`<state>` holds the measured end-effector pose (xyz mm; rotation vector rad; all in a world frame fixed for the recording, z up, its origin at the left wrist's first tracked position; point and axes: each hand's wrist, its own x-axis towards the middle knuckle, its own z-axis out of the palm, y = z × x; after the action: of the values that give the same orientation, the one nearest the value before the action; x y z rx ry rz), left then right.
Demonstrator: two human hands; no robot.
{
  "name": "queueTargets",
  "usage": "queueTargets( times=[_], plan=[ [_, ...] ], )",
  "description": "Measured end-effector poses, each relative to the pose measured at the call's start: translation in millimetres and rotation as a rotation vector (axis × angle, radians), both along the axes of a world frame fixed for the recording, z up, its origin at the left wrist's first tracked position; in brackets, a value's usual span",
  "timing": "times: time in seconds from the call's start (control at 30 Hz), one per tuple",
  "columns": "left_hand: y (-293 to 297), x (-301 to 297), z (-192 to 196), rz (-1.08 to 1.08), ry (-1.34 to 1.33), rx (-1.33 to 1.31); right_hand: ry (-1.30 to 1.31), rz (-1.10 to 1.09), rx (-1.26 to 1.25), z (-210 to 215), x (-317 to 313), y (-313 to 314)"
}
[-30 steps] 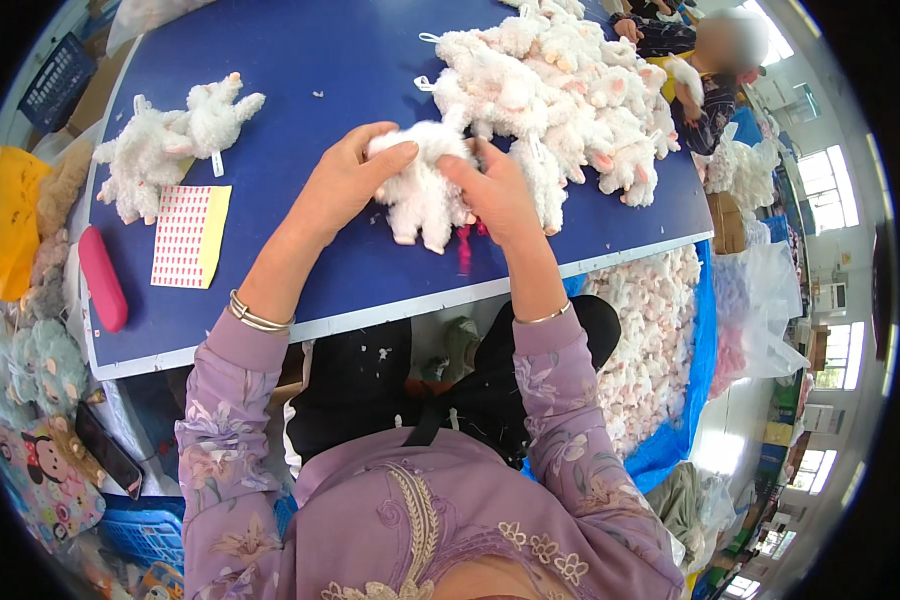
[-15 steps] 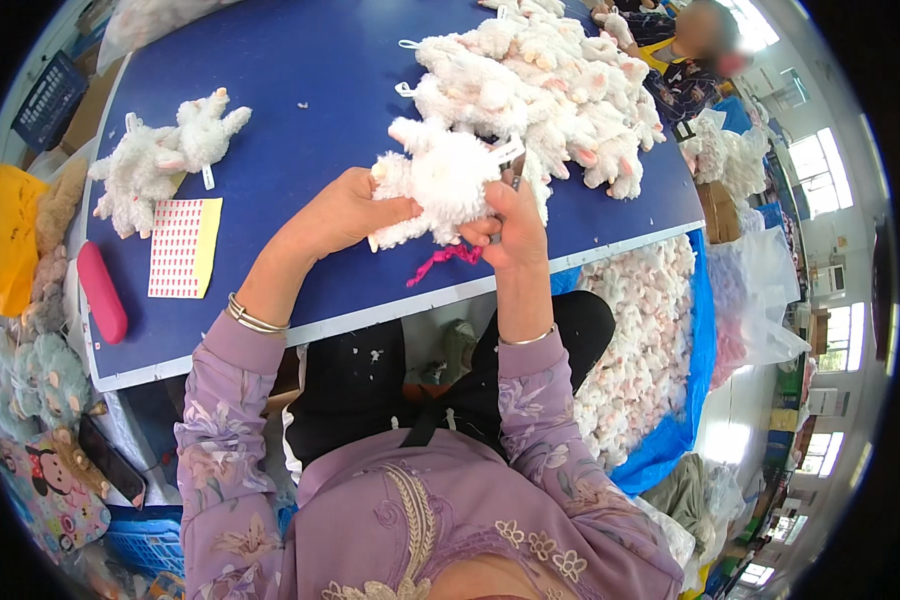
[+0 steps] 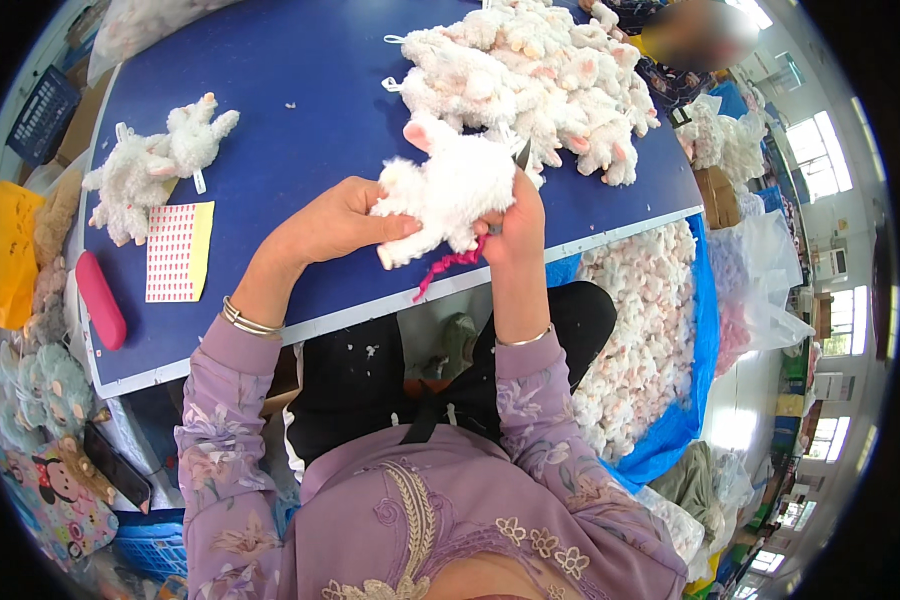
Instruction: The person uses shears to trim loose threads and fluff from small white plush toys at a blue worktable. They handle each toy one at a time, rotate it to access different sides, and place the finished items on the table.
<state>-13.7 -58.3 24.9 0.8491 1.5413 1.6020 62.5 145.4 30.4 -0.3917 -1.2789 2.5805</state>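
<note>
Over the near side of the table I hold a fluffy white plush toy [image 3: 460,190] with pink ears. My left hand [image 3: 355,218] is closed on its limbs, thumb on top. My right hand [image 3: 515,225] grips the toy's other side and also holds thread snips [image 3: 522,154]; only their dark pointed blades show past my fingers, the rest hidden in the hand. A twisted magenta ribbon [image 3: 448,268] hangs from beneath my right hand. Beyond it lies a large heap of similar white plush toys [image 3: 530,80], some with white loops.
At left on the blue table [image 3: 270,140] are more plush toys [image 3: 150,175], a sticker sheet [image 3: 178,252] and a pink case [image 3: 100,300]. A blue-lined container of white plush pieces [image 3: 638,340] stands at my right. A person [image 3: 670,80] sits across the far right corner.
The plush toy has been turned in my hands, so its white tag no longer shows and a pink ear faces up. The blades now point up beside it.
</note>
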Motion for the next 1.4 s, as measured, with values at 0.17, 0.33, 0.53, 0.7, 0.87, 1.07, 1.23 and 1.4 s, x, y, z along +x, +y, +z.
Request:
queueTargets(
  times=[0.17,0.33,0.53,0.7,0.87,1.07,1.23,1.4],
  plan=[
    [-2,-4,-1,-0.039,-0.078,0.007,0.000,0.088,-0.084,-7,-7,14],
    [2,-5,-5,0.037,-0.077,0.078,-0.007,0.183,0.009,-10,0,18],
    [5,0,-3,0.018,-0.052,0.078,-0.035,0.161,0.201,-14,12,2],
    [8,2,-5,0.009,-0.049,0.079,0.033,-0.023,0.219,-7,13,-9],
    [9,-1,-9,-0.057,-0.028,0.053,0.048,-0.004,0.271,-3,15,-7],
    [6,3,4,0.008,0.016,0.087,0.601,-0.311,0.188,52,48,82],
    [11,3,7,-0.001,0.019,0.061,0.238,-0.475,0.438,50,65,129],
    [18,6,4,0.025,0.012,0.043,-0.270,-0.275,1.228,-3,50,91]
  ],
)
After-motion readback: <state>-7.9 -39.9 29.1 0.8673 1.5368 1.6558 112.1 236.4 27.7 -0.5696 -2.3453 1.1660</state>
